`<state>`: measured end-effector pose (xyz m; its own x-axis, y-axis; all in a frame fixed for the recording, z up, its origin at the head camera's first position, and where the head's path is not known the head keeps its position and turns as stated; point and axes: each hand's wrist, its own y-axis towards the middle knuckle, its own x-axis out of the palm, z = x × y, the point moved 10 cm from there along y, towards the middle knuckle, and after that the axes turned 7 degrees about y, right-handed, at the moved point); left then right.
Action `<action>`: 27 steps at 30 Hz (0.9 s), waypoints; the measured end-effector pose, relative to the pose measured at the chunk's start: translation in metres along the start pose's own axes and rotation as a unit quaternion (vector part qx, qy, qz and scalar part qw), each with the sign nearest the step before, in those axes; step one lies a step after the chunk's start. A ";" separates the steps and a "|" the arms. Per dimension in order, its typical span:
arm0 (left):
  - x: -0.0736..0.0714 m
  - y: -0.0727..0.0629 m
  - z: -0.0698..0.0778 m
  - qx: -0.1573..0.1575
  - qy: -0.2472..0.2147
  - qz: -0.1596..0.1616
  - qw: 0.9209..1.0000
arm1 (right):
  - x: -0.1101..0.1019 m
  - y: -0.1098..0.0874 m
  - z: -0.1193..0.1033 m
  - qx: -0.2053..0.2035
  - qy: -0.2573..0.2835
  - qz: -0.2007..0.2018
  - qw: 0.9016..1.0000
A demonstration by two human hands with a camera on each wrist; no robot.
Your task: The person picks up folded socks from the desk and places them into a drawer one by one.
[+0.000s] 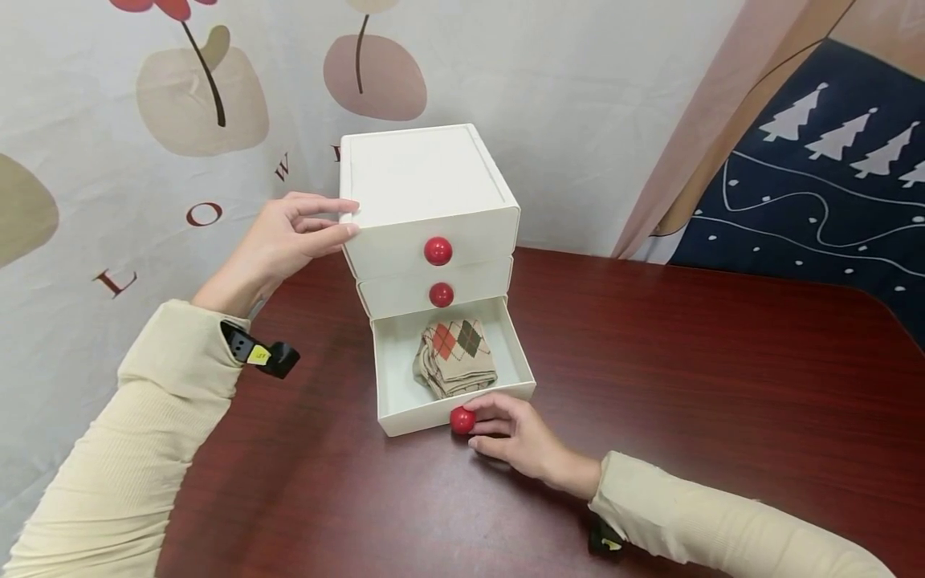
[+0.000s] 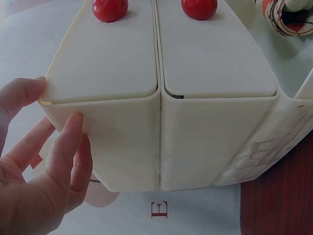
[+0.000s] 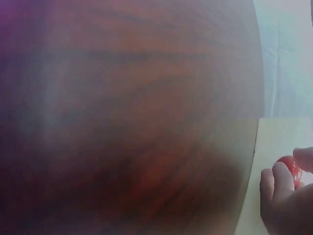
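A white three-drawer box stands on the table, with a round red knob on each drawer. My left hand rests its extended fingers and thumb at the box's upper left front corner; the left wrist view shows fingertips against the side wall. The bottom drawer is pulled out, and the two above it are closed. Inside lies a folded pair of beige argyle socks with orange and green diamonds. My right hand holds the bottom drawer's red knob between fingers and thumb.
The box stands on a dark red wooden table. Behind it hangs a pale printed cloth with flower shapes and letters. A navy cloth with white trees hangs at the right.
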<state>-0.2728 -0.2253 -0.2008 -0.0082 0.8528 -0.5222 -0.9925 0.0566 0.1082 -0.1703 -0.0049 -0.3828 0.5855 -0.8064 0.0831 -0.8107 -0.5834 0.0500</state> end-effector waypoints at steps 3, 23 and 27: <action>0.001 0.001 0.000 0.002 -0.003 0.000 1.000 | -0.001 0.001 -0.001 -0.009 -0.008 0.014 1.000; 0.001 0.001 -0.002 0.014 -0.022 -0.004 1.000 | -0.022 0.032 -0.009 -0.039 -0.058 0.102 0.992; 0.001 0.002 -0.002 0.016 -0.024 -0.002 1.000 | -0.026 0.045 -0.008 -0.028 -0.062 0.107 0.992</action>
<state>-0.2747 -0.2252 -0.2027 0.0034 0.8768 -0.4809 -0.9882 0.0766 0.1326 -0.2220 -0.0096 -0.3751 0.3946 -0.9185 -0.0245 -0.9133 -0.3950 0.0991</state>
